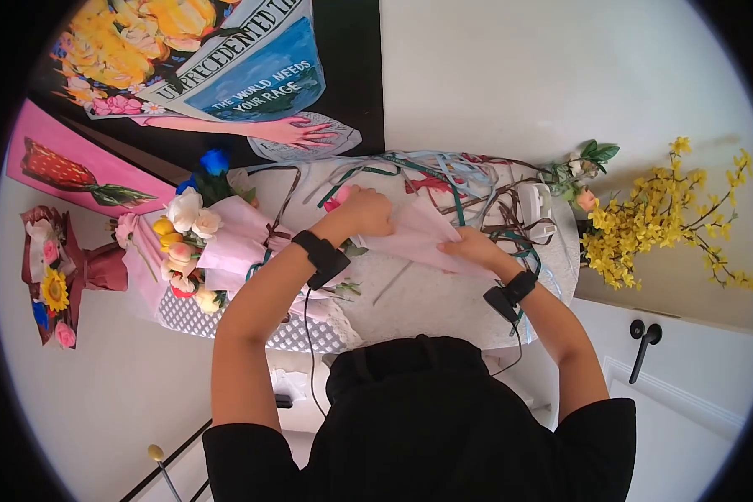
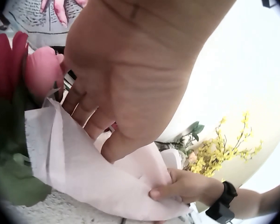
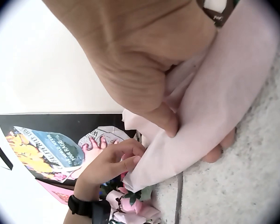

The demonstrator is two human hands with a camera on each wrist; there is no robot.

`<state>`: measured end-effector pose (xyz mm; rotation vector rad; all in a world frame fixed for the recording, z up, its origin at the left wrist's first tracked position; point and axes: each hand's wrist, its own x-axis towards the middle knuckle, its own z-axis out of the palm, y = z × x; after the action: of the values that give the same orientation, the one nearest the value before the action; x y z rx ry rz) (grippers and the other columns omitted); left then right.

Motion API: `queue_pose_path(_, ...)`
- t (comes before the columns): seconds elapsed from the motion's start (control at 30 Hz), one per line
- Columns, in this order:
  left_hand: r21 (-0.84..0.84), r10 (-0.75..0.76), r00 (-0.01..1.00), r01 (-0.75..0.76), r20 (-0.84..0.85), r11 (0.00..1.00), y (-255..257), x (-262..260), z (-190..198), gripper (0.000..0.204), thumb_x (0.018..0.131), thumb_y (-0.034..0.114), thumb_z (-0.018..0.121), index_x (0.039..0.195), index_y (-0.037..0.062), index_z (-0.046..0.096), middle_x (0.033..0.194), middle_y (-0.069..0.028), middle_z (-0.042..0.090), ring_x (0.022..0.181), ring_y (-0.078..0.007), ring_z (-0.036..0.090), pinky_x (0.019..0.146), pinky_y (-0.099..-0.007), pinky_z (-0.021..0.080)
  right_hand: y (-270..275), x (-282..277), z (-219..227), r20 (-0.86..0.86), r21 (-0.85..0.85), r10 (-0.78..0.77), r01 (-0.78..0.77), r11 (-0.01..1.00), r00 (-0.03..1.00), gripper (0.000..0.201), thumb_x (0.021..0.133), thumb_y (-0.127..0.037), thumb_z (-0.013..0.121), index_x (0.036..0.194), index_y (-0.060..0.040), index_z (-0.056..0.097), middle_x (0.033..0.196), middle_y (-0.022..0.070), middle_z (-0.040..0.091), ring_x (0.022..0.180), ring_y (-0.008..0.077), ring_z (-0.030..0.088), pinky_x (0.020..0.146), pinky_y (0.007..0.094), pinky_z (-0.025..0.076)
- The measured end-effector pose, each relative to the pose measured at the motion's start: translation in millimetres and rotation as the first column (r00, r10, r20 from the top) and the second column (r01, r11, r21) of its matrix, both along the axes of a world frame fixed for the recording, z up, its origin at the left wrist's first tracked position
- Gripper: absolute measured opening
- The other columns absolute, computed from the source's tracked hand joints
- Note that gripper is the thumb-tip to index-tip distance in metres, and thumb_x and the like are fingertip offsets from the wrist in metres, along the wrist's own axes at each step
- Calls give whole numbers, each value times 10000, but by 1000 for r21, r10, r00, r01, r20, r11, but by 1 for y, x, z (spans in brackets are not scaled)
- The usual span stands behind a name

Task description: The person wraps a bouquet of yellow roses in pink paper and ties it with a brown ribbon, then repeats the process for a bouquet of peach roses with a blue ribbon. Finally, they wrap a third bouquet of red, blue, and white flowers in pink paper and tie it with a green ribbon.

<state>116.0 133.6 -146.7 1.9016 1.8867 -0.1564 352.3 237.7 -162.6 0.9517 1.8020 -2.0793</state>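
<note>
A sheet of pale pink wrapping paper [image 1: 418, 233] stretches between both hands above the table. My left hand [image 1: 366, 211] grips its left end, fingers curled over the edge, as the left wrist view shows. Beside those fingers are a pink tulip [image 2: 43, 72] and a red flower [image 2: 2, 65], with green leaves [image 2: 21, 182] under them. At the other end, my right hand [image 1: 474, 249] pinches the paper, thumb on top; its fingertips [image 3: 213, 155] show below the lower edge in the right wrist view.
Tangled ribbons [image 1: 460, 171] lie along the table's far side, near a white device [image 1: 540, 209]. Pink-wrapped flowers [image 1: 234, 251] rest at left on the light tabletop [image 1: 410, 305]. Yellow blossom branches [image 1: 644, 234] stand at right. A painting [image 1: 268, 84] leans behind.
</note>
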Motion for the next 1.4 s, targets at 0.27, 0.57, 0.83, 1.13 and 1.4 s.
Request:
queue_pose_path(0.27, 87, 114, 993, -114, 5, 990, 1, 0, -28, 129, 737, 217, 526, 779, 115, 593, 700, -66, 618, 753, -263, 598, 751, -427, 372, 5, -1, -4, -2, 0, 57, -57, 998, 998, 254, 811, -138, 592, 952, 73, 592, 769, 123, 632, 608, 185, 626, 544, 300, 516)
queue_pose_path(0.57, 536, -78, 944, 248, -319, 807, -11, -5, -29, 56, 733, 125, 487, 772, 88, 500, 631, -62, 581, 674, -208, 582, 740, -353, 370, 6, -7, 1, 33, -2, 54, -54, 999, 998, 296, 773, -99, 616, 991, 97, 574, 831, 153, 633, 647, 218, 631, 569, 326, 521)
queue_pose_path(0.83, 608, -96, 893, 374, -439, 700, -1, -19, -7, 51, 705, 124, 528, 732, 91, 499, 574, -26, 537, 628, -199, 562, 747, -335, 377, 5, -5, 4, 67, 40, 46, -49, 998, 997, 333, 759, -147, 640, 985, 93, 595, 861, 154, 639, 727, 205, 621, 650, 302, 492)
queue_pose_path(1.13, 319, 394, 910, -339, -125, 885, -38, -12, 42, 216, 778, 253, 552, 727, 45, 579, 652, -137, 605, 666, -310, 597, 566, -412, 444, 9, -1, -25, 66, 186, 62, -74, 980, 996, 350, 737, -180, 662, 970, 76, 610, 869, 145, 644, 710, 200, 620, 645, 308, 490)
queue_pose_path(1.4, 476, 157, 987, -120, -40, 871, -25, -14, 27, 154, 771, 155, 536, 856, 42, 594, 854, -143, 605, 829, -317, 587, 597, -416, 449, 17, -1, -44, 50, 276, 154, -162, 948, 987, 326, 751, -166, 638, 982, 61, 603, 851, 157, 641, 722, 196, 620, 645, 306, 488)
